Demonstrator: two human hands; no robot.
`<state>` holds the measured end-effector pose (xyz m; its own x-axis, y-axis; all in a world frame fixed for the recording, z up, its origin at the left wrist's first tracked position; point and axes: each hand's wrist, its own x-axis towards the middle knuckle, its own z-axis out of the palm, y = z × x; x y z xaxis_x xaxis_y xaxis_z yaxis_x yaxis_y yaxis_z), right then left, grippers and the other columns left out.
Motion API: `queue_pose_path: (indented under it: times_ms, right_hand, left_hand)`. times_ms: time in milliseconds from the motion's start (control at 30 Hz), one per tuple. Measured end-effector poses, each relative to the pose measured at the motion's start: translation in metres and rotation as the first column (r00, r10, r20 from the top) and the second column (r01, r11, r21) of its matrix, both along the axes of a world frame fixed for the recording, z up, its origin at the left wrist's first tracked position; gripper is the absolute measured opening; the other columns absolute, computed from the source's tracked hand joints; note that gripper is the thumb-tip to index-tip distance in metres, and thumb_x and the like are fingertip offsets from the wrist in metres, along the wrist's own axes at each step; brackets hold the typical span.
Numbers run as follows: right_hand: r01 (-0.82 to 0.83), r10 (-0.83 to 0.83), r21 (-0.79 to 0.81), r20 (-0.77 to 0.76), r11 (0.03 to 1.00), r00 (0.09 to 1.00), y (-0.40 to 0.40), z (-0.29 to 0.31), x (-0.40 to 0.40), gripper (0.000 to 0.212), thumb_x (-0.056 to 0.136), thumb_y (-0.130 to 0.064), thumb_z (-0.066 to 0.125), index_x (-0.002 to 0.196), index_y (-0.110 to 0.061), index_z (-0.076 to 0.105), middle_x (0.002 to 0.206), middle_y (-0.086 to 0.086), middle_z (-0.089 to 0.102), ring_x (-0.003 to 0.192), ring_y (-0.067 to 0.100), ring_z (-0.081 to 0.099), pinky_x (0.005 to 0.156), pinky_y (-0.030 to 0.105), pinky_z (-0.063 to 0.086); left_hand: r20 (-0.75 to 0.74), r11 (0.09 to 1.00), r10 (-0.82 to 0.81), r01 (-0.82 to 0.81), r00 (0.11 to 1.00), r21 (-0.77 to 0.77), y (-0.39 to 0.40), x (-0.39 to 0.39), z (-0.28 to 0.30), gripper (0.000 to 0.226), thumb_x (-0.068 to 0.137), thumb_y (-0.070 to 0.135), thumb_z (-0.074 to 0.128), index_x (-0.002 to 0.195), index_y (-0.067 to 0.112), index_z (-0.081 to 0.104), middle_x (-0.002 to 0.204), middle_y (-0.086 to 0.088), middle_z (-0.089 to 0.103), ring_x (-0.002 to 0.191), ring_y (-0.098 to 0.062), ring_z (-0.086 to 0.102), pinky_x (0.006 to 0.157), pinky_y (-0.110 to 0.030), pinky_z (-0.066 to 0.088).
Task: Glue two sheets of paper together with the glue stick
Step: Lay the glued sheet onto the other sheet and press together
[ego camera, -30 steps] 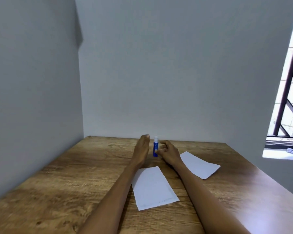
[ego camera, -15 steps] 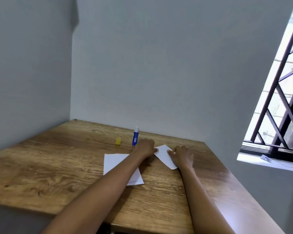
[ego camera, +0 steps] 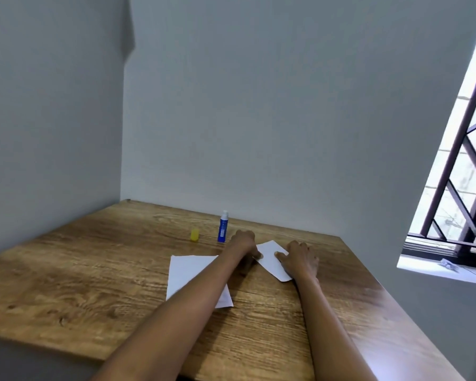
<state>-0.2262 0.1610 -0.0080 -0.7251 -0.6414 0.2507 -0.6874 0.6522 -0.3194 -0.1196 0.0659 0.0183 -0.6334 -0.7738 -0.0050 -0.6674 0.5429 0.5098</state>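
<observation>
The blue glue stick (ego camera: pixel 223 227) stands upright and uncapped near the back wall. Its yellow cap (ego camera: pixel 194 235) sits on the table to its left. One white sheet (ego camera: pixel 186 273) lies flat, partly hidden under my left forearm. A second white sheet (ego camera: pixel 270 258) lies to its right, turned at an angle. My left hand (ego camera: pixel 243 243) has its fingers curled on this sheet's left corner. My right hand (ego camera: pixel 300 257) lies over its right edge, thumb on top of the paper. Neither hand touches the glue stick.
The wooden table (ego camera: pixel 94 284) fits into a corner between two grey walls. Its front edge runs along the lower left. A barred window (ego camera: pixel 462 188) with a white sill is at the right.
One second ago both hands were at the glue stick. They have let it go and moved to the right sheet; the cap now lies on the table. My view has swung right.
</observation>
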Motion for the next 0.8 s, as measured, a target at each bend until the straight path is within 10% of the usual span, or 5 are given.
queue_pose_path:
  times_ms: [267,367,467,800]
  right_hand:
    - [-0.021,0.022,-0.048,0.028,0.999,0.999,0.003,0.002,-0.001,0.043,0.090,-0.045,0.052,0.114,-0.010,0.058,0.122,0.009,0.059,0.118,0.027,0.051,0.097,0.042,0.043]
    - [-0.066,0.130,-0.283,0.214,0.957,0.968,0.004,0.006,0.000,0.028,0.091,-0.037,0.051,0.096,-0.012,0.062,0.099,0.006,0.067,0.089,0.023,0.060,0.078,0.036,0.047]
    - [-0.059,0.350,-0.565,0.421,0.823,0.837,0.008,0.012,0.006,0.025,0.092,-0.027,0.054,0.101,-0.009,0.069,0.097,0.009,0.072,0.086,0.025,0.066,0.067,0.031,0.048]
    - [-0.015,0.588,-0.763,0.486,0.646,0.646,0.016,0.013,0.055,0.020,0.093,-0.028,0.058,0.084,-0.013,0.067,0.082,0.001,0.074,0.071,0.012,0.069,0.057,0.022,0.051]
  left_hand:
    - [-0.251,0.944,0.035,0.051,0.967,0.327,-0.011,0.009,0.003,0.035,0.081,0.015,0.070,0.111,0.000,0.060,0.102,-0.010,0.064,0.090,-0.020,0.059,0.074,-0.027,0.046]
    - [-0.457,0.890,0.088,0.137,0.885,0.436,-0.010,0.024,0.006,0.020,0.083,0.010,0.067,0.101,0.003,0.060,0.091,-0.010,0.063,0.080,-0.019,0.059,0.076,-0.034,0.050]
    - [-0.577,0.844,0.156,0.195,0.801,0.499,-0.014,0.048,0.011,0.051,0.081,0.008,0.071,0.127,0.005,0.048,0.117,-0.019,0.064,0.098,-0.028,0.062,0.079,-0.035,0.049]
    - [-0.331,0.972,0.064,0.017,0.941,0.234,-0.032,0.148,0.039,0.040,0.084,0.052,0.060,0.103,0.017,0.064,0.099,-0.002,0.068,0.069,-0.013,0.059,0.059,-0.024,0.043]
